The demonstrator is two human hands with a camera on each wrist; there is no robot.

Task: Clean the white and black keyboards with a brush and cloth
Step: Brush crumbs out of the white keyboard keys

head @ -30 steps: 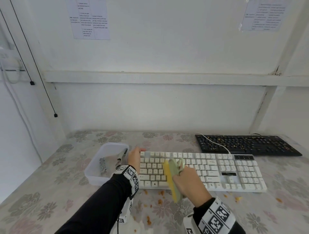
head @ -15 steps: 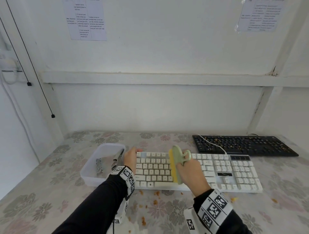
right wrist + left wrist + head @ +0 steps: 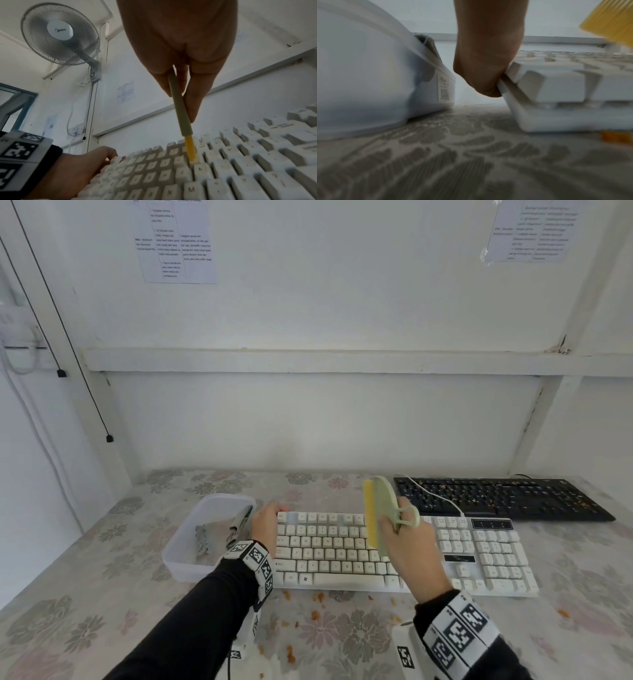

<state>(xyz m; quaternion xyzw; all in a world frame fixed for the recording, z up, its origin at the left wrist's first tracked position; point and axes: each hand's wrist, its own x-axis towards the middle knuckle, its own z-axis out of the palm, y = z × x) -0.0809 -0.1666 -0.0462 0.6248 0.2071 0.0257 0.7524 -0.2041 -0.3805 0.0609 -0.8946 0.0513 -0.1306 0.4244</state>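
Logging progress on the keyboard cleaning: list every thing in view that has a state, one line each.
white keyboard: flat on the table, being brushed, keys look clear of crumbs.
black keyboard: untouched, orange crumbs on its keys.
brush: held over the white keyboard, yellow bristles on the keys.
right hand: grips the brush.
left hand: holds the white keyboard's left end.
plastic tub: open, grey cloth inside.

Black sleeves (image 3: 191, 614), checker-marked white wristbands (image 3: 255, 559)

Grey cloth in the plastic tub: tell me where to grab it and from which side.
Pinch the cloth at its crumpled upper folds, coming straight down through the open top of the tub. It lies loosely bunched inside, leaning on the wall nearest the left hand, so the tub's walls probably block any sideways approach.
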